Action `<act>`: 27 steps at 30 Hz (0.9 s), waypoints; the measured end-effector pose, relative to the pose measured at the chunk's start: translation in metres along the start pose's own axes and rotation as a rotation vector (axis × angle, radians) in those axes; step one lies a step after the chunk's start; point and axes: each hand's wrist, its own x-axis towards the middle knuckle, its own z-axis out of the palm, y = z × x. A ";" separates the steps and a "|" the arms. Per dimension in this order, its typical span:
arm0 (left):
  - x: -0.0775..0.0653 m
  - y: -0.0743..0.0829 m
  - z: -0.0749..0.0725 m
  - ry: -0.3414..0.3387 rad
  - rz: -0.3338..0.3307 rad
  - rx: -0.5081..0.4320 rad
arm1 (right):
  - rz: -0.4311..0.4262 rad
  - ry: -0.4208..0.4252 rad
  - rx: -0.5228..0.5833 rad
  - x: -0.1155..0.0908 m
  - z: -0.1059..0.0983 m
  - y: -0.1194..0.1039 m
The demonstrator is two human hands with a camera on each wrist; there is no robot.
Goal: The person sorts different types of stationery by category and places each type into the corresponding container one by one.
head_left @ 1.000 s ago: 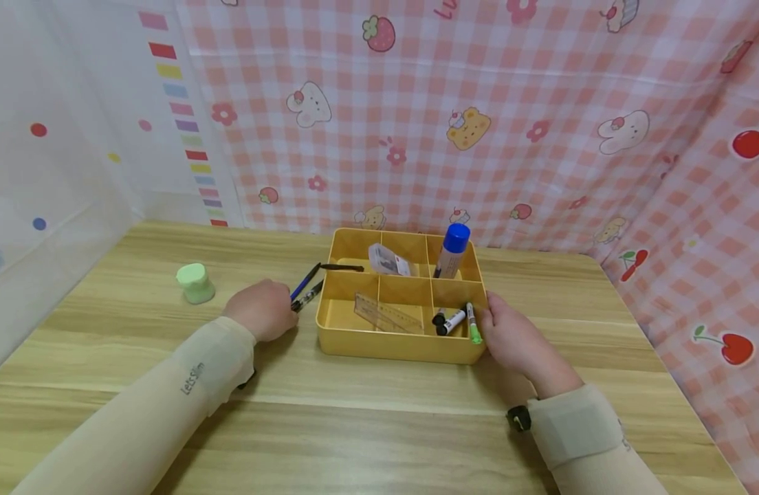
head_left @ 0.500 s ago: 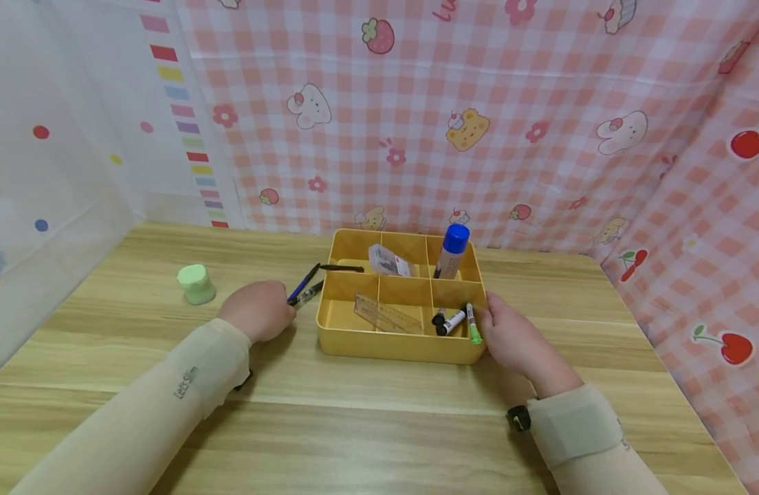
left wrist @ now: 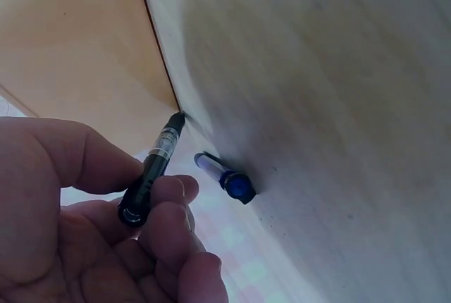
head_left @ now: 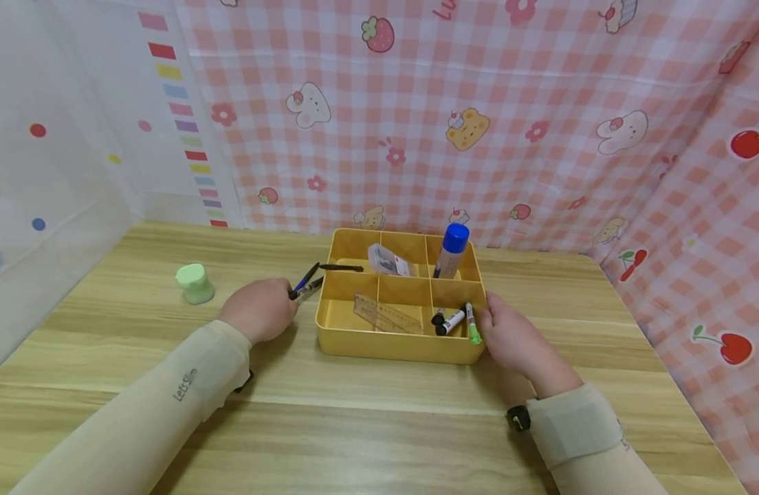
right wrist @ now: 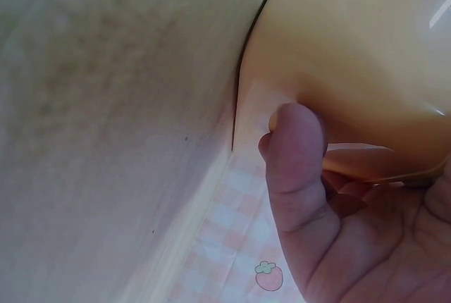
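Note:
In the left wrist view, my left hand [head_left: 258,309] pinches a black pen [left wrist: 156,165] with a clear section between thumb and fingertips. Its tip points at the left wall of a yellow compartment box [head_left: 398,347]. Just beyond this pen lies a blue-capped pen [left wrist: 225,178] on the table. Another black pen [head_left: 342,267] overlaps the box's left rim in the head view. At the opposite end, my right hand [head_left: 515,337] holds the box by its right wall, its thumb [right wrist: 296,148] against the side and the other fingers partly hidden.
Inside the box are a clear ruler [head_left: 386,315], a blue-capped glue stick [head_left: 452,251], a clear plastic pack [head_left: 388,261], a white marker [head_left: 452,322] and a green-ended marker [head_left: 473,323]. A green lidded container [head_left: 196,283] stands on the wooden table [head_left: 379,440]. Checked cloth hangs behind.
The black pen in my left hand has tilted, and its near end now overlaps the blue pen's lower end. My right hand and the box stay in place.

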 end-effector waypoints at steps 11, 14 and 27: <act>0.000 -0.004 0.001 -0.006 0.005 0.035 | 0.008 -0.004 0.004 0.000 0.000 0.000; -0.001 -0.004 0.001 -0.004 0.011 0.034 | 0.010 -0.007 0.003 0.000 0.000 0.000; -0.001 -0.005 0.000 -0.023 0.016 0.048 | -0.004 -0.003 -0.006 -0.001 -0.001 0.000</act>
